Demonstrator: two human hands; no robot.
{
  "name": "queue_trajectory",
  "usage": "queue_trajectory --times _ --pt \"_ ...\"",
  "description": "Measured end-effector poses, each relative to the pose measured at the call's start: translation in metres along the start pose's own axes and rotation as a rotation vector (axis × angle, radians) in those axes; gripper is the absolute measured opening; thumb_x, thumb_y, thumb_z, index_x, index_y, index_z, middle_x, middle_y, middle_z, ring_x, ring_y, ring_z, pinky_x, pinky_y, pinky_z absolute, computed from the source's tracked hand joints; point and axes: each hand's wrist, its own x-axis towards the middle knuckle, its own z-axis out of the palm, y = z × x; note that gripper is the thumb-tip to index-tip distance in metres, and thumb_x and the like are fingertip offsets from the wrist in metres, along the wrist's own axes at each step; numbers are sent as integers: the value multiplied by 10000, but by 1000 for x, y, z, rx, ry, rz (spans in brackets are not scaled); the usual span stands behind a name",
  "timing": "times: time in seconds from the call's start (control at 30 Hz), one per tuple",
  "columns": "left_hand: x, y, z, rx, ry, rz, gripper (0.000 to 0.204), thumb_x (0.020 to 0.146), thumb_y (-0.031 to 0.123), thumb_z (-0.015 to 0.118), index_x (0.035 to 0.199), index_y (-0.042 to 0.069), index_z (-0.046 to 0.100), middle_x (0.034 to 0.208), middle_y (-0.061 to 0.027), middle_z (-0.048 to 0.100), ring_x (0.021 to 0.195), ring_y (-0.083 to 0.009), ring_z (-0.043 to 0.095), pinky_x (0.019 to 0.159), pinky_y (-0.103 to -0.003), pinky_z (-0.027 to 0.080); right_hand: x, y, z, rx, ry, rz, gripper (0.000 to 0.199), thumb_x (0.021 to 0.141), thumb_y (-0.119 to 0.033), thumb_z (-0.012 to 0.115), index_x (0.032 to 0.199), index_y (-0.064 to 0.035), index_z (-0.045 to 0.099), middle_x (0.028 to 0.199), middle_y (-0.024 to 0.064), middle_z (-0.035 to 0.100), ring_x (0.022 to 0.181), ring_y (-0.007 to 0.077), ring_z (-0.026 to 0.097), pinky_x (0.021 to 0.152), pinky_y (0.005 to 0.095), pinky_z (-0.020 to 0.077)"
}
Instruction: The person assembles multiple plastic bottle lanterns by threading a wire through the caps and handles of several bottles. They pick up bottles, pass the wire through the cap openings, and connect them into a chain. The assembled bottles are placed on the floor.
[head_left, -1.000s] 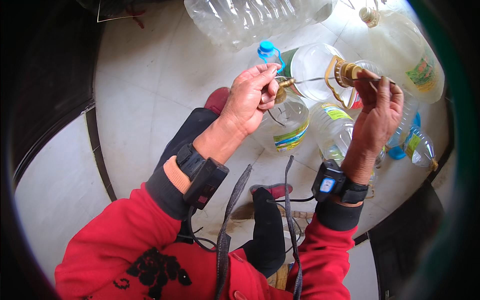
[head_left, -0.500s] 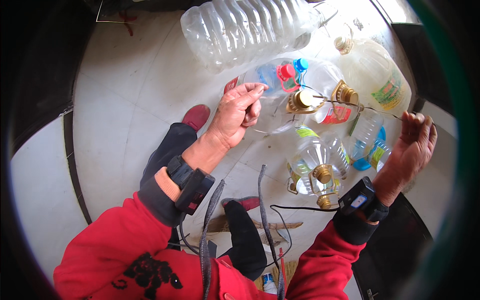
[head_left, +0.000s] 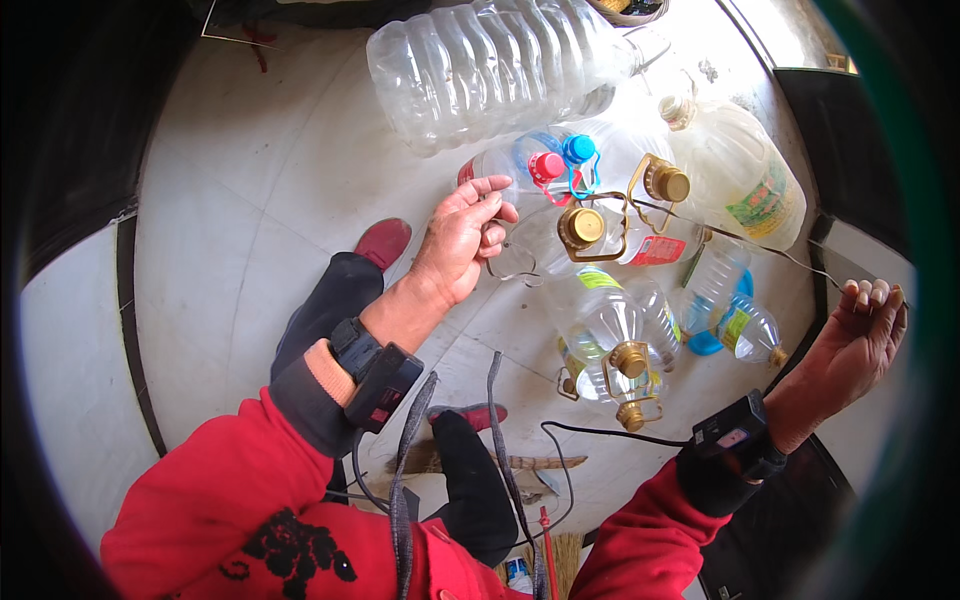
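Observation:
My right hand (head_left: 848, 350) pinches a thin dark wire (head_left: 768, 248) at the right. The wire stretches left to the handles of two clear bottles, a gold-capped one (head_left: 582, 228) and another gold-capped one (head_left: 667, 182) behind it. My left hand (head_left: 460, 240) is beside these bottles with its fingers curled and the thumb against the index finger; whatever it may hold is too small to make out. Just behind its fingertips are a red-capped bottle (head_left: 546, 167) and a blue-capped bottle (head_left: 579, 150), both with looped handles.
A big ribbed bottle (head_left: 490, 70) lies at the back. An uncapped cloudy jug (head_left: 735, 165) is at the back right. Smaller bottles (head_left: 620, 330) cluster in front, by a blue round object (head_left: 706, 343). Wooden sticks (head_left: 540, 462) and a black cable (head_left: 600, 427) lie near my feet.
My right hand has moved outward to the right and down, drawing the wire along. The two gold-capped bottles' handles have shifted. My left hand has dropped slightly and its index finger has straightened.

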Motion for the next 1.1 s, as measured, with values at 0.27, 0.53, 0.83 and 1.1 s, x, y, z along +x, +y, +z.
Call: queue_trajectory --times 0.27,0.53,0.83,1.1 --pt "-3 1 -1 67 -13 33 151 882 143 457 996 57 507 640 0 499 498 -41 373 435 -167 287 -8 -4 -12 48 36 0 145 895 -91 431 918 11 532 738 74 472 620 117 412 579 235 376" --pt "-3 6 7 47 -92 14 158 883 145 454 998 49 506 576 9 471 437 -40 332 411 -172 265 4 -30 -14 53 -76 -47 147 893 -62 427 908 25 544 725 73 455 626 119 407 575 244 358" --pt "-16 15 25 124 -318 118 158 885 137 458 964 23 532 489 47 407 409 -18 331 415 -174 256 -5 -34 -14 115 37 -59 136 893 -59 425 865 35 519 706 57 403 601 110 332 544 240 306" --pt "-43 42 42 137 -571 260 164 889 131 445 968 12 524 470 49 396 390 -17 325 418 -177 247 -12 -104 -37 -186 283 -217 171 873 -44 405 704 -17 412 661 32 324 565 125 281 511 253 274"
